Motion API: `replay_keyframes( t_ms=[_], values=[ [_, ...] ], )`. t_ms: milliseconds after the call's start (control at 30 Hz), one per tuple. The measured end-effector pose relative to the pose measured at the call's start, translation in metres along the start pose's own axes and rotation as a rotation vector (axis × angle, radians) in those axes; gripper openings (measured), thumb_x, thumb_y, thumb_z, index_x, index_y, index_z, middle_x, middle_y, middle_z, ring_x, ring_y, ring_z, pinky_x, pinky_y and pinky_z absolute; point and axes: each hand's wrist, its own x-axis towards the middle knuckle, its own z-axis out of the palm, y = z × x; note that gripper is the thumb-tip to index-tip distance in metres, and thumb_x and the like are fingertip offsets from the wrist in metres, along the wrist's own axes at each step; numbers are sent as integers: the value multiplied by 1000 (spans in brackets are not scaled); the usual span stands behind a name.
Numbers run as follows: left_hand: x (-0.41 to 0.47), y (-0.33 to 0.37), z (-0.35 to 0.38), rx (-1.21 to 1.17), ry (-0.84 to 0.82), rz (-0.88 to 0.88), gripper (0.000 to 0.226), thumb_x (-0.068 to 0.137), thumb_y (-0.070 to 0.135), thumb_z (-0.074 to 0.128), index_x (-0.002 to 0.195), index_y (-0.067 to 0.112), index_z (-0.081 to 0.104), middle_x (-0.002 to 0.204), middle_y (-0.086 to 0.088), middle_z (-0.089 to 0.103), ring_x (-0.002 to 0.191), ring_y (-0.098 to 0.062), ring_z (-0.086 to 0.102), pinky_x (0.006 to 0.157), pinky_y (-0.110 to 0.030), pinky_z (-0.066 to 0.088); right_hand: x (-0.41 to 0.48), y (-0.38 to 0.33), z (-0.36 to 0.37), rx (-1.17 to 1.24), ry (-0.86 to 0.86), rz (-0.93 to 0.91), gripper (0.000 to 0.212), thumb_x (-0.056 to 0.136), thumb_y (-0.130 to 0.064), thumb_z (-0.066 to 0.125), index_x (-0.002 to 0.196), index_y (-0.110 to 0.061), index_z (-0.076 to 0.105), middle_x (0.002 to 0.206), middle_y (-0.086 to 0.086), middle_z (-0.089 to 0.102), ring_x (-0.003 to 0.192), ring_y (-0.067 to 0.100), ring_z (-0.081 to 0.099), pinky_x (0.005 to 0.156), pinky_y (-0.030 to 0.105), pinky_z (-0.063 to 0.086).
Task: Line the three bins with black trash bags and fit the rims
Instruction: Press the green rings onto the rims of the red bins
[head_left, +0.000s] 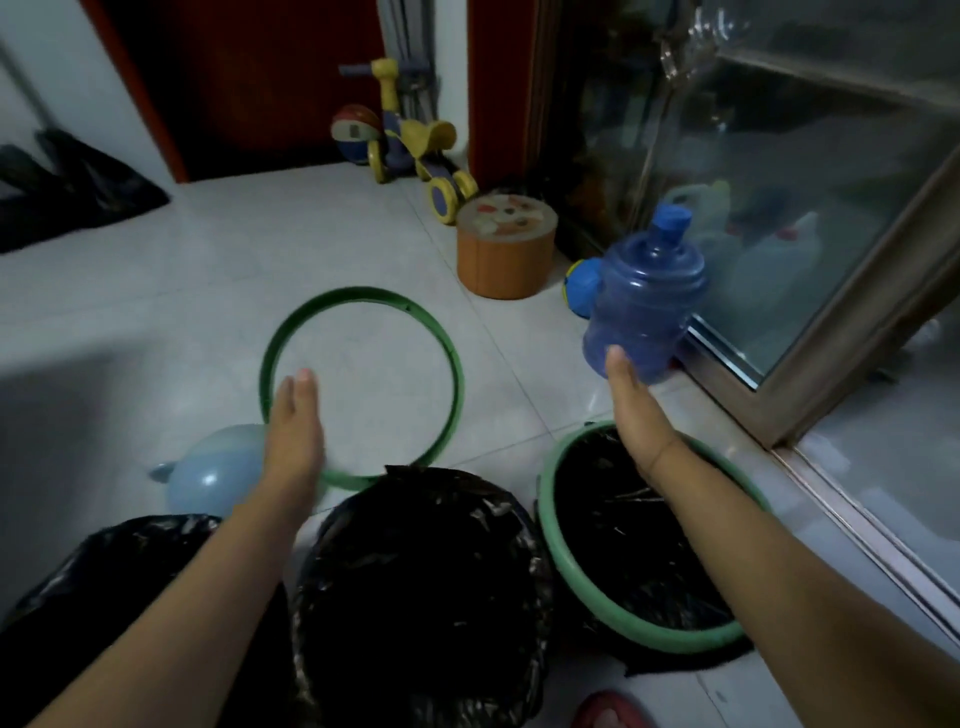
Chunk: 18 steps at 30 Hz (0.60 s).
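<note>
Three bins stand along the bottom, each with a black trash bag inside. The right bin (639, 561) carries a green rim (550, 525) pressed over its bag. The middle bin (421, 587) and the left bin (119, 582) show only loose black plastic around their tops. A second green rim (363, 296) lies flat on the floor beyond the middle bin. My left hand (293, 426) hovers flat over that ring's near-left edge and holds nothing. My right hand (636, 415) reaches out above the right bin, fingers straight, empty.
A blue water jug (644, 296) stands by the glass door frame on the right. An orange round stool (506, 249), a toy scooter (410, 145) and balls sit further back. A pale blue balloon (218, 473) lies left of my left wrist. Spare black bags (67, 182) lie at far left.
</note>
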Motion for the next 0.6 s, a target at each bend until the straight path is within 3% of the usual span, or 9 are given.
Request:
replay_keyframes(
  t_ms=[67,167,233,300,367,500,600],
  values=[
    [25,-15,-30,-105,78,-166,65,97,54,29,146,11,34,150,-8,37,135,-23,36,112,-28,20,11,-14,49,183,-209,156,62,93,-61,22,134,-21,46,132,-8,45,128,11,39,108,28,26],
    [39,-27,-49,-288,153,-480,79,91,66,31,140,5,40,140,-17,48,124,-33,49,108,-40,35,29,-26,104,214,-393,323,84,89,-69,10,149,-12,20,156,1,23,144,17,19,117,37,11],
    [42,-28,-49,-393,38,-567,81,92,66,26,142,4,37,148,-18,38,134,-34,38,109,-44,30,41,-32,128,208,-407,377,87,88,-70,9,150,-9,14,159,4,14,147,18,13,118,39,6],
    [42,-24,-48,-445,-148,-549,80,93,67,18,142,7,37,150,-12,38,132,-30,41,106,-40,34,50,-37,144,211,-405,409,88,88,-70,7,150,-8,12,160,4,13,147,18,12,119,40,4],
    [41,-21,-48,-480,-234,-522,80,93,67,14,137,7,45,141,-12,49,116,-26,50,96,-35,39,58,-40,152,228,-396,422,87,87,-71,6,150,-10,11,159,3,16,146,19,14,119,42,5],
    [35,-19,-54,-501,-313,-447,80,93,66,9,141,11,41,141,-11,49,130,-27,44,111,-40,31,62,-41,148,255,-376,405,85,87,-72,6,151,-16,16,158,1,20,145,21,17,117,48,4],
    [19,-10,-66,-505,-345,-390,80,93,66,7,145,13,37,147,-6,44,136,-20,37,113,-37,23,52,-43,130,261,-385,368,85,87,-72,4,149,-18,23,158,1,23,145,20,19,116,49,0]
  ],
)
